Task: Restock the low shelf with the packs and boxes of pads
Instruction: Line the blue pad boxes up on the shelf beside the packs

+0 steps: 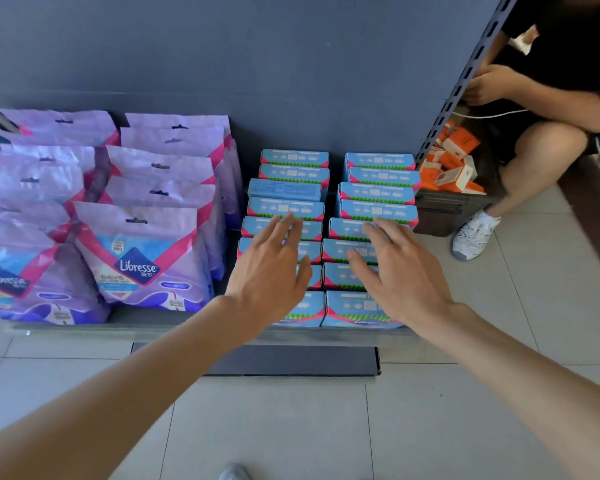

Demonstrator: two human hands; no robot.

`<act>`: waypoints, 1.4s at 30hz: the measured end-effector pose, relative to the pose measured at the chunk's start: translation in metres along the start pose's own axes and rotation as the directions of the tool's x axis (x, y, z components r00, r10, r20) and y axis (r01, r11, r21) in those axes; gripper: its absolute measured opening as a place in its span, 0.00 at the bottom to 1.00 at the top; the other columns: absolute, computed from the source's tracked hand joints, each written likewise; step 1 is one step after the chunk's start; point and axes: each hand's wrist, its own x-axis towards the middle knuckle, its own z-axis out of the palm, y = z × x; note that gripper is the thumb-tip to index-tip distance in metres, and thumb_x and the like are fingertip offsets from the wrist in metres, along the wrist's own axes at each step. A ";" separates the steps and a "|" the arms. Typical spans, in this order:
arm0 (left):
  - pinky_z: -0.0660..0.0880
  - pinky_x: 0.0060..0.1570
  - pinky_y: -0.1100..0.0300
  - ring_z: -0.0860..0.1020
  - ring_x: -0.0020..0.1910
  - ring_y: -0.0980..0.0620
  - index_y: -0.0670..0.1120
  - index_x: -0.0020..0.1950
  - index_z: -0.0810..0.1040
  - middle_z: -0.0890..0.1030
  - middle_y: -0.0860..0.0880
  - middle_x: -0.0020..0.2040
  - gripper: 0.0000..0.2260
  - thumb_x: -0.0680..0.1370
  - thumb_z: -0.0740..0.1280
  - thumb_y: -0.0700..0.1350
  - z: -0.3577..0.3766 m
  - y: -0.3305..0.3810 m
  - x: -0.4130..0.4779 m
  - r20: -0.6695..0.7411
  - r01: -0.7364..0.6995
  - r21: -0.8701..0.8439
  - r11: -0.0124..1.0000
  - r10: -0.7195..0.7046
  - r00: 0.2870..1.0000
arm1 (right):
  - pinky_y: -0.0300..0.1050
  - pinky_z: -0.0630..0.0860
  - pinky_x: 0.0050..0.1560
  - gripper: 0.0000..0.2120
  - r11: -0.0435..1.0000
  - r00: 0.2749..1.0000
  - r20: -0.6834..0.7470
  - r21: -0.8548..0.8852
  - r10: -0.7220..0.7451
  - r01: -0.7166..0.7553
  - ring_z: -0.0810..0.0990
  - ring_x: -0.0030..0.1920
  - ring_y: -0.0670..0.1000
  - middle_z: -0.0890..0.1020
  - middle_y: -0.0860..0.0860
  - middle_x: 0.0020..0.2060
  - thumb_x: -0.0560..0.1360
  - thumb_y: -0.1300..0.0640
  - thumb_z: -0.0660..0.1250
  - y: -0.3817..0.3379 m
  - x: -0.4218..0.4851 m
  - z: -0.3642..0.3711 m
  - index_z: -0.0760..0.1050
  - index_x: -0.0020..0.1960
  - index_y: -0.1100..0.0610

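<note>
Low shelf (174, 318): looks close to fully stocked, judging by how it lies now.

Purple packs (94, 202): take the left half of the shelf. They stand upright in two files from the shelf's front lip to its back panel, the front ones leaning a bit. A narrow strip of bare shelf shows in front of them.

Blue boxes (378, 195): take the right half of the shelf, two tidy columns running front to back, packed tight, the last ones just short of the back panel. One box in the left column (284, 189), toward the back of the shelf, shows a plainer face than its neighbours, so it is probably turned the wrong way.

Left hand (271, 268): released, fingers spread flat over the left column, mid-shelf, grasping nothing. Can't tell if it touches the box tops or hovers.

Right hand (399, 268): same, released and flat over the right column, holding nothing.

No loose packs or boxes of pads in view off the shelf. My read is that stocking is done or nearly so, and what's left is squaring the columns and maybe flipping the odd box.

Off the shelf's right end: a second person (551, 98) sits by a dark crate of orange boxes (451, 164).
</note>
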 end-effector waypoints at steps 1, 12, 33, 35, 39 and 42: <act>0.52 0.74 0.60 0.52 0.78 0.49 0.42 0.78 0.54 0.55 0.46 0.78 0.26 0.81 0.53 0.51 0.001 -0.002 0.004 0.018 0.013 0.000 1.000 -0.013 1.000 | 0.44 0.65 0.68 0.28 1.000 1.000 0.019 0.002 0.008 -0.008 0.63 0.73 0.51 0.66 0.52 0.73 0.80 0.41 0.52 0.001 0.003 0.001 0.65 0.72 0.58; 0.60 0.71 0.58 0.58 0.76 0.49 0.44 0.77 0.58 0.60 0.47 0.77 0.25 0.81 0.55 0.51 -0.002 -0.008 0.026 0.008 0.065 -0.036 0.997 -0.064 0.998 | 0.46 0.62 0.71 0.30 1.000 1.000 0.008 -0.007 0.030 -0.030 0.62 0.73 0.51 0.66 0.51 0.73 0.79 0.40 0.51 0.023 0.018 -0.006 0.64 0.74 0.57; 0.55 0.74 0.58 0.55 0.77 0.50 0.42 0.77 0.57 0.57 0.46 0.78 0.26 0.82 0.53 0.52 0.001 -0.019 0.062 0.062 0.109 -0.048 0.993 -0.106 0.992 | 0.46 0.54 0.75 0.34 0.994 0.993 0.069 0.050 0.098 -0.102 0.53 0.77 0.52 0.57 0.53 0.77 0.79 0.38 0.50 0.018 0.054 0.005 0.56 0.77 0.59; 0.59 0.72 0.57 0.58 0.76 0.50 0.43 0.76 0.60 0.60 0.47 0.77 0.24 0.82 0.54 0.51 0.000 -0.017 0.063 0.053 0.097 -0.059 0.994 -0.094 0.994 | 0.46 0.55 0.74 0.33 0.996 0.995 0.067 0.041 0.078 -0.081 0.55 0.77 0.52 0.59 0.52 0.76 0.79 0.39 0.51 0.018 0.055 0.005 0.58 0.76 0.59; 0.64 0.70 0.55 0.65 0.73 0.49 0.43 0.74 0.64 0.66 0.48 0.74 0.22 0.82 0.54 0.49 -0.005 -0.023 0.070 0.002 0.093 -0.064 0.994 -0.093 0.996 | 0.48 0.60 0.72 0.31 0.991 0.991 -0.006 0.005 0.135 -0.135 0.58 0.76 0.52 0.62 0.52 0.75 0.80 0.39 0.50 0.029 0.066 -0.003 0.60 0.75 0.59; 0.57 0.74 0.56 0.58 0.76 0.49 0.42 0.77 0.58 0.60 0.46 0.77 0.24 0.82 0.53 0.48 -0.005 -0.027 0.080 0.014 0.060 -0.032 0.998 -0.060 0.998 | 0.49 0.55 0.74 0.34 0.982 0.982 0.036 -0.043 0.187 -0.186 0.53 0.77 0.53 0.57 0.52 0.77 0.80 0.37 0.47 0.040 0.081 -0.004 0.55 0.77 0.58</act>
